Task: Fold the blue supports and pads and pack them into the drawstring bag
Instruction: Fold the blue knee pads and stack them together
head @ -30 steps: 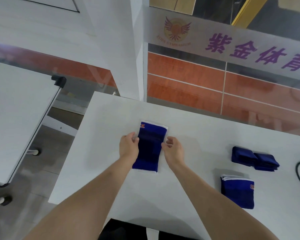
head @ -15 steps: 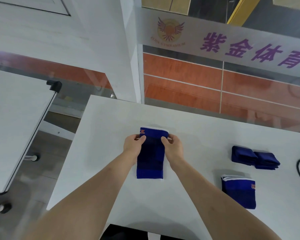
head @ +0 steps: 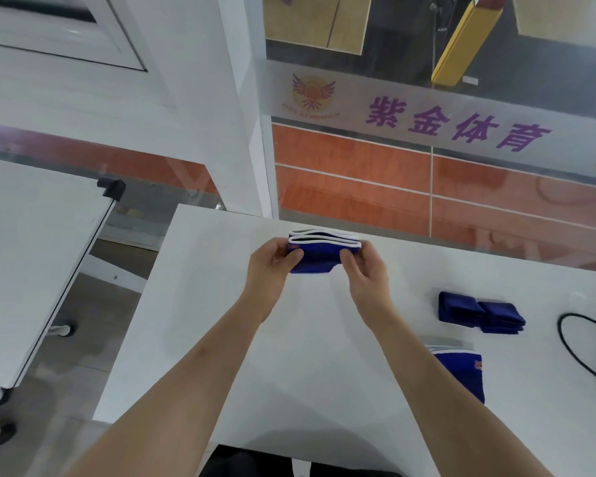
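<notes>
A blue support with white trim (head: 319, 252) is doubled over near the far side of the white table (head: 307, 356), its white edges stacked on top. My left hand (head: 270, 266) pinches its left end, thumb on the small orange logo. My right hand (head: 365, 266) pinches its right end. Two dark blue folded pads (head: 480, 311) lie side by side at the right. Nearer to me at the right lies another folded blue support (head: 461, 371), partly behind my right forearm. No drawstring bag is in view.
A black cable (head: 578, 349) loops at the table's right edge. A glass wall with purple lettering (head: 455, 125) stands just behind the table. A second white table (head: 31, 270) stands to the left across a floor gap.
The support lay flat and long on the table; both hands have gripped its far end and folded it in half, so it is now short and lifted at the far side.
</notes>
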Available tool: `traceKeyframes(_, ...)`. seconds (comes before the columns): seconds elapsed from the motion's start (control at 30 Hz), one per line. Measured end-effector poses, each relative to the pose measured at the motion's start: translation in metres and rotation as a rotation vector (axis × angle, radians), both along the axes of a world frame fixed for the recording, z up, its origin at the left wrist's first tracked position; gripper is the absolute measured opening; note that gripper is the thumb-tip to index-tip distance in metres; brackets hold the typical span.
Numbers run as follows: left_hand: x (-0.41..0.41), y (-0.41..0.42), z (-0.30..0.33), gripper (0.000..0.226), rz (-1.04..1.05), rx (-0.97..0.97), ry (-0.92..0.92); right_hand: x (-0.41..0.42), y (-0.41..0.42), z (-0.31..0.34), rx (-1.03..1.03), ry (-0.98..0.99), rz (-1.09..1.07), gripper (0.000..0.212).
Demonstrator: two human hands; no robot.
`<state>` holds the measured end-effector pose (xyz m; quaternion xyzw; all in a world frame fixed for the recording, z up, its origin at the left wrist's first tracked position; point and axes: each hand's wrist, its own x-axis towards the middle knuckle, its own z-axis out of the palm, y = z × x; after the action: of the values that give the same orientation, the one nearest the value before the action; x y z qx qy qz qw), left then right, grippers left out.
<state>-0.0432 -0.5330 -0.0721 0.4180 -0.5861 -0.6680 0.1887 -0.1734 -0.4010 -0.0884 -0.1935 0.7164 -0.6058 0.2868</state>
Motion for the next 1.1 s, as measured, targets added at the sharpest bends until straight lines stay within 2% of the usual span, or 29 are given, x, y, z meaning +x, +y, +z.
traceKeyframes(0.07,0.007,0.005,0.001,0.009,-0.023,-0.033,0.02,-0.002,0.014,0.006,0.003,0.097,0.076,0.012)
traceKeyframes(0.2,0.031,0.019,-0.024,0.012,-0.155,-0.055,-0.069,0.006,0.053,-0.005,0.113,0.242,0.228,0.021)
traceKeyframes(0.27,0.047,0.029,-0.04,0.017,-0.222,-0.019,-0.091,0.016,0.073,-0.019,0.169,0.249,0.304,0.027)
traceKeyframes(0.33,0.061,0.042,-0.057,0.021,-0.277,-0.034,-0.12,0.027,0.089,-0.03,0.246,0.203,0.34,0.024)
traceKeyframes(0.47,0.077,0.062,-0.082,0.013,-0.31,0.008,-0.186,0.044,0.103,-0.043,0.318,0.072,0.293,0.008)
traceKeyframes(0.6,0.074,0.069,-0.093,0.014,-0.244,0.085,-0.259,0.047,0.096,-0.061,0.388,0.013,0.218,0.01)
traceKeyframes(0.7,0.067,0.068,-0.095,0.009,-0.189,0.025,-0.381,0.044,0.084,-0.076,0.44,0.026,0.172,0.008)
traceKeyframes(0.9,0.052,0.06,-0.096,0.013,-0.193,-0.111,-0.466,0.037,0.062,-0.09,0.569,0.141,0.12,0.007)
traceKeyframes(1.03,0.04,0.055,-0.102,0.013,-0.236,-0.194,-0.562,0.03,0.055,-0.097,0.612,0.148,0.109,0.01)
traceKeyframes(1.1,0.037,0.053,-0.106,0.013,-0.245,-0.178,-0.589,0.028,0.051,-0.1,0.63,0.138,0.135,0.011)
